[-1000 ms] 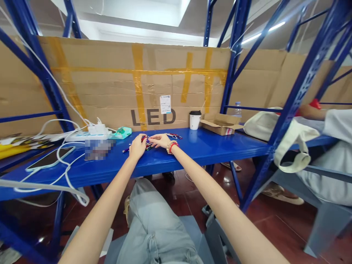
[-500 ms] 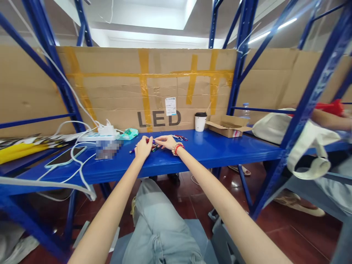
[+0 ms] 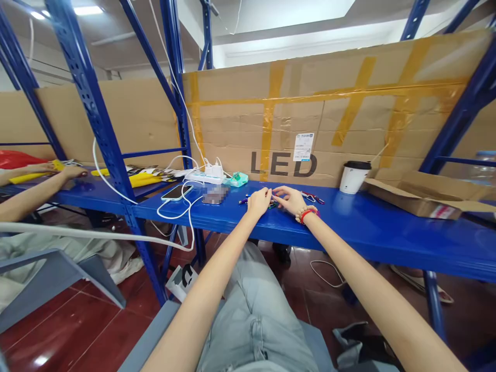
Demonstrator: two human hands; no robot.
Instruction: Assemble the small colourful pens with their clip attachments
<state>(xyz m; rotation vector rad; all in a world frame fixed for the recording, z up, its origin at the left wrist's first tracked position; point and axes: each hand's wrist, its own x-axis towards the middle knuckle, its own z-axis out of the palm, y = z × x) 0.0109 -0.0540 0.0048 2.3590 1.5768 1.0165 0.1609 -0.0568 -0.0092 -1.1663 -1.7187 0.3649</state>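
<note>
My left hand [image 3: 259,202] is closed over the blue shelf top [image 3: 329,222], its fingertips pinched on something too small to make out. Close beside it, my right hand [image 3: 289,200], with a beaded and red bracelet at the wrist, curls its fingers in a pinch towards the left fingertips. What it grips is hidden. Small shiny coloured pieces [image 3: 273,204] show beneath and between the hands. A purple-blue piece [image 3: 243,201] sticks out left of my left hand. Several red and purple metallic pieces, looking like carabiners [image 3: 313,198], lie just behind my right hand.
A lidded paper cup [image 3: 353,178] and an open cardboard box [image 3: 422,194] stand to the right. On the left are a phone [image 3: 177,192], white cables, a power strip [image 3: 205,177] and a green packet [image 3: 237,179]. Another person's arms [image 3: 39,181] reach over the far-left shelf.
The view has swung to the left, so the shelf things sit further right in the picture. Both hands stay together over the small pieces; the red bit at my left fingertips no longer shows clearly.
</note>
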